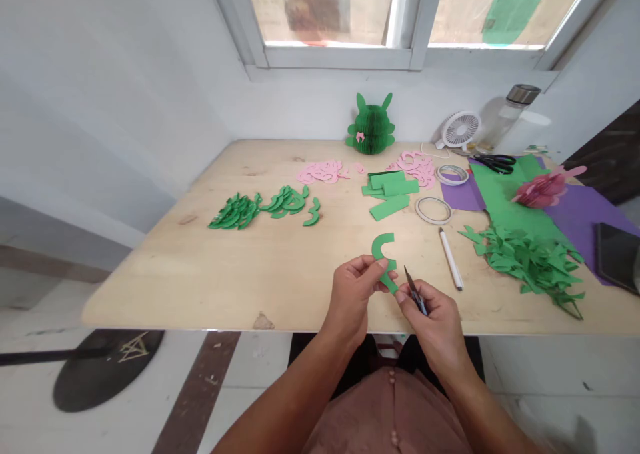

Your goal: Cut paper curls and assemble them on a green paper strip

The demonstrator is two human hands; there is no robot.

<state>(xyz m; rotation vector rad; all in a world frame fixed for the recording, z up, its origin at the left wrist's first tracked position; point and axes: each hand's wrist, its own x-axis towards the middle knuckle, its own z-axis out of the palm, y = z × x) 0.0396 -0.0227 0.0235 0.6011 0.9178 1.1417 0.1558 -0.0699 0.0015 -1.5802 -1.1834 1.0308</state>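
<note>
Near the front edge of the table, my left hand (356, 287) pinches a curved green paper cutout (379, 246) between thumb and fingers. The piece has an arched upper end and a lower part running down toward my other hand. My right hand (433, 311) is closed around a pair of scissors (414, 290), blades pointing up and to the left; the handles are mostly hidden in the palm. Its thumb and fingertip lie close to the lower tip of the cutout, and whether they pinch it I cannot tell.
Curved green pieces (235, 213) lie at the left, pink cutouts (320, 172) behind. Green strips (390, 206), tape rolls (434, 210) and a white pen (451, 259) sit ahead. Green scraps (530, 257), black scissors (494, 163) and a phone (617, 257) are rightward. A green paper figure (371, 131) stands at the back.
</note>
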